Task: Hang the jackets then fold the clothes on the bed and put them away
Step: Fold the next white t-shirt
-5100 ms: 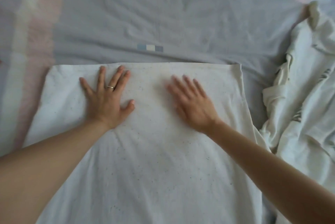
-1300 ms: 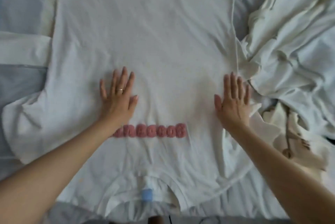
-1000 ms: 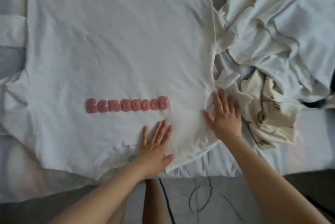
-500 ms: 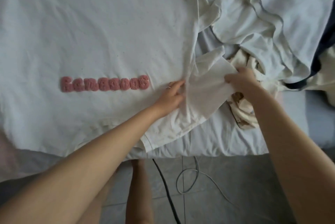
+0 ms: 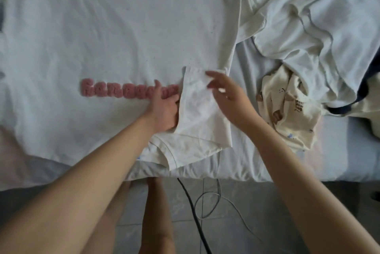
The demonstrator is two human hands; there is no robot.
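Observation:
A white T-shirt [image 5: 123,27] with raised pink letters [image 5: 115,91] lies flat on the bed, its neckline towards me. Its right sleeve [image 5: 197,109] is folded inward over the shirt body. My left hand [image 5: 164,109] lies flat on the shirt at the fold line, thumb straight, its fingers hidden under the folded sleeve. My right hand [image 5: 230,95] is over the sleeve with its fingers extended and loose, their tips at the cloth near the sleeve's upper edge.
A heap of white clothes [image 5: 308,17] lies to the right of the shirt, with a cream printed garment [image 5: 287,109] in front of it. The bed's near edge [image 5: 267,175] runs across below my hands. Cables [image 5: 197,212] lie on the tiled floor beside my legs.
My hands slid from smoothing the shirt to its right sleeve. The right hand lifted the sleeve and folded it left over the shirt, then loosened its hold. The left hand stays at the fold.

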